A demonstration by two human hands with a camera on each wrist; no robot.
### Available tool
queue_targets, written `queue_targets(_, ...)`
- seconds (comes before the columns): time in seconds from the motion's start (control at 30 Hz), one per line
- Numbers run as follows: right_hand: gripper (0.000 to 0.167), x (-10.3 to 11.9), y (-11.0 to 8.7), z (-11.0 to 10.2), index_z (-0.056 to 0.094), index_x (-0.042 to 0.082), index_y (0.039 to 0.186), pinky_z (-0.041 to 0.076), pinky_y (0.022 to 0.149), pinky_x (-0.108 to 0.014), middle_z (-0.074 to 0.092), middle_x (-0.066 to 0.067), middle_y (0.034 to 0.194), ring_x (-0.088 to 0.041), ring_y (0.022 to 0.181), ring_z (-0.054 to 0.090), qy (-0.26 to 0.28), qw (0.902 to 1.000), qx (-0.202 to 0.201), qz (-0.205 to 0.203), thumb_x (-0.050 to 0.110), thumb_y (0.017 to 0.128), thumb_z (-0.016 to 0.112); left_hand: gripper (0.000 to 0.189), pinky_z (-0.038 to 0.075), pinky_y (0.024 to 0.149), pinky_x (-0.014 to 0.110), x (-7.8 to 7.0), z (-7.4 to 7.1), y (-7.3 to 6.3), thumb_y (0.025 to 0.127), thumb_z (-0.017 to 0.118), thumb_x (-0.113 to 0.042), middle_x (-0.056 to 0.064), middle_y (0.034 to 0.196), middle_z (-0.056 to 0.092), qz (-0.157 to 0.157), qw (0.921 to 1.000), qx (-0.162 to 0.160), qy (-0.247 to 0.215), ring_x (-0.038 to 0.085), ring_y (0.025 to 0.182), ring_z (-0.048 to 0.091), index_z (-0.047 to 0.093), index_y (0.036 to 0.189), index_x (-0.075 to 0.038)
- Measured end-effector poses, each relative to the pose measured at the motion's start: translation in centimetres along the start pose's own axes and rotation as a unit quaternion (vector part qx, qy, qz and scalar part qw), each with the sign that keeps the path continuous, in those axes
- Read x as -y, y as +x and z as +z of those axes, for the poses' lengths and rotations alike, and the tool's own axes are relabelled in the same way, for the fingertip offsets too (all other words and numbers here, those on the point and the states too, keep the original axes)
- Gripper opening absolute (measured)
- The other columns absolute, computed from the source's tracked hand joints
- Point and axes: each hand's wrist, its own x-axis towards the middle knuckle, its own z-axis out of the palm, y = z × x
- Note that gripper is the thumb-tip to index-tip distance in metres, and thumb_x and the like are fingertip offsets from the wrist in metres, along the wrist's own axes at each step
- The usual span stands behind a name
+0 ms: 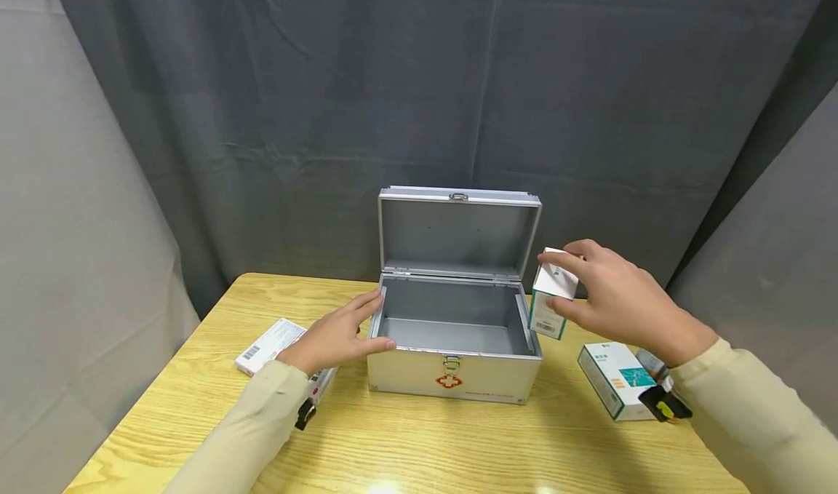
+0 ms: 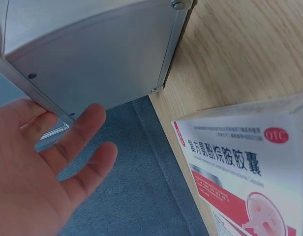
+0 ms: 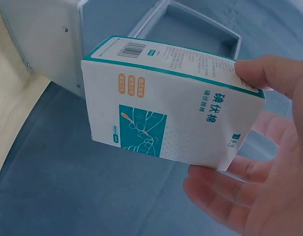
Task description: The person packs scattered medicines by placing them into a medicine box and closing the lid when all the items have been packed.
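Observation:
A silver metal first-aid case (image 1: pixel 406 374) with a red cross on its front stands on the table, its lid (image 1: pixel 452 239) raised. Its inside shows bare grey walls and floor. My left hand (image 1: pixel 337 334) rests at the case's left rim, fingers fairly straight and thumb near the front corner. In the left wrist view, two fingertips (image 2: pixel 95 118) reach along the case's side panel. Beside the right rim, my right hand (image 1: pixel 618 297) holds a white and teal swab box (image 3: pixel 186 132) between thumb and fingers, tilted and raised above the tabletop.
A white medicine box (image 1: pixel 275 341) lies left of the case. Another box (image 1: pixel 322 385), with red printing, is partly hidden under my left wrist. Right of the case lies a second white and teal box (image 1: pixel 612 377). A dark curtain (image 1: pixel 445 79) hangs behind the wooden table (image 1: pixel 419 443).

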Motion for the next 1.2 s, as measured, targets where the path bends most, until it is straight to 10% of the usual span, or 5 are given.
queue_targets(0.73,0.047,3.8,3.6,-0.5,0.066,0.019,0.13,0.055,0.072,-0.038,0.062,-0.014,0.119,-0.016,0.085,0.062,-0.018,0.986,0.066,-0.152,0.025,0.084,0.075,0.092,0.044,0.108,0.056,-0.4,0.0,-0.2,0.085,0.061,-0.069,-0.005,0.167,0.022,0.004,0.9999,0.006,-0.009,0.027,0.121,0.065,0.027,0.158,-0.023)
queue_targets(1.2,0.049,5.4,5.2,-0.2,0.065,0.018,0.131,0.054,0.068,-0.035,0.063,-0.012,0.118,-0.017,0.088,0.06,-0.029,0.9827,0.097,-0.155,0.027,0.083,0.075,0.093,0.044,0.109,0.055,-0.4,0.4,-0.5,0.085,0.061,-0.07,-0.005,0.167,0.022,0.004,1.0,-0.005,-0.005,0.03,0.126,0.061,0.025,0.159,-0.025)
